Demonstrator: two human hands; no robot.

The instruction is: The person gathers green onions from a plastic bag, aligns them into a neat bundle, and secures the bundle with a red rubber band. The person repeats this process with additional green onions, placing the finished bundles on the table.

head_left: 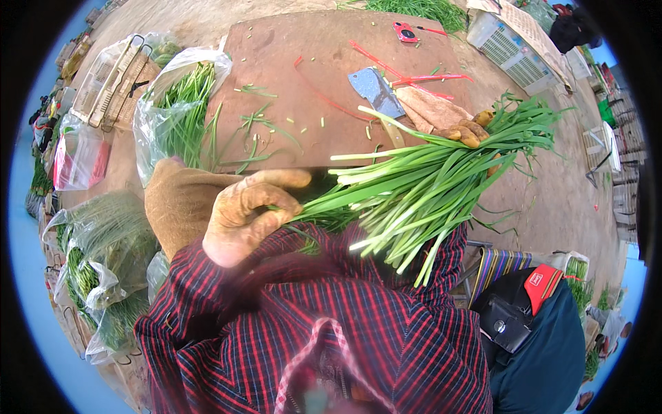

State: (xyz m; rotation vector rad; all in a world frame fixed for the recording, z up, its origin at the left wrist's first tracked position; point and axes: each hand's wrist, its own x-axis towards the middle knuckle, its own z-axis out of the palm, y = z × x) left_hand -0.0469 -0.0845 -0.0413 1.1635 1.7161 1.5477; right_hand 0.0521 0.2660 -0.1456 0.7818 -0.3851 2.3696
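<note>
My right hand [469, 132] is wrapped round a large bunch of garlic chives [420, 179]; its fingers show over the top. The pale stem ends point left and down, and the leafy tips spread to the upper right. Left of the bunch, my left hand [255, 210] is closed in a pinch on a few flat green leaves that run into the bunch. Just beyond the bunch lies a cleaver [376, 90] with a grey-blue blade and wooden handle. A tan cloth [429, 107] and red straps [441, 79] are beside it.
On the brown board [289, 55] are cut scraps and a small red device [407, 32]. A plastic bag of greens [183, 114] stands at its left, another bag [103, 269] lower left. A white crate [514, 52] is far right; a black purse [507, 321] sits near right.
</note>
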